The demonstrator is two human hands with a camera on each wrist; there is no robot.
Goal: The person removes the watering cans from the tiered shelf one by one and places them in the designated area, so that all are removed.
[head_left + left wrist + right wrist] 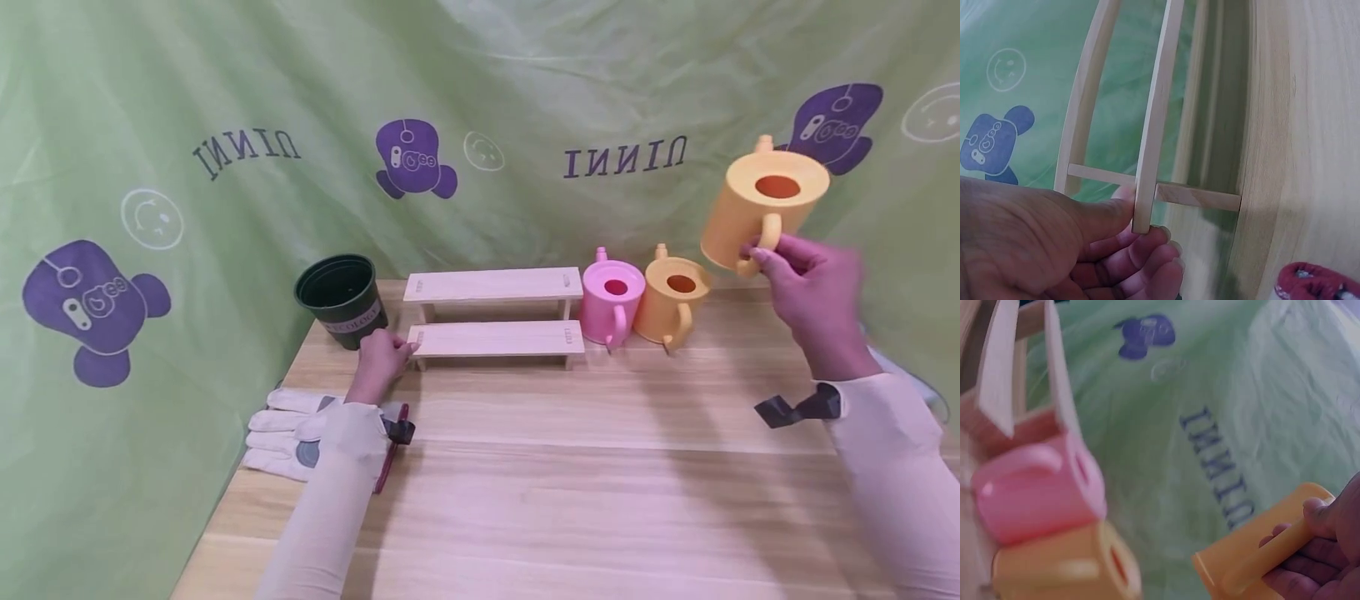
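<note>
My right hand (pixel 821 292) grips a yellow watering can (pixel 723 225) by its handle, up in the air at the right; the right wrist view shows the fingers curled round that handle. Below and left of it, a second yellow watering can (pixel 660 308) stands on the table beside a pink watering can (pixel 600 308). At the left, my left hand (pixel 381 362) pinches the left end of the lower board of a two-step wooden shelf (pixel 495 340). In the left wrist view, the thumb lies on one face of the board (pixel 1155 125) and the fingers on the other.
A dark green plant pot (pixel 345 304) stands left of the shelf. White work gloves (pixel 281 433) with a dark red edge lie by my left forearm, partly under it. Behind the wooden table (pixel 540 500) hangs a green printed cloth (pixel 525 67).
</note>
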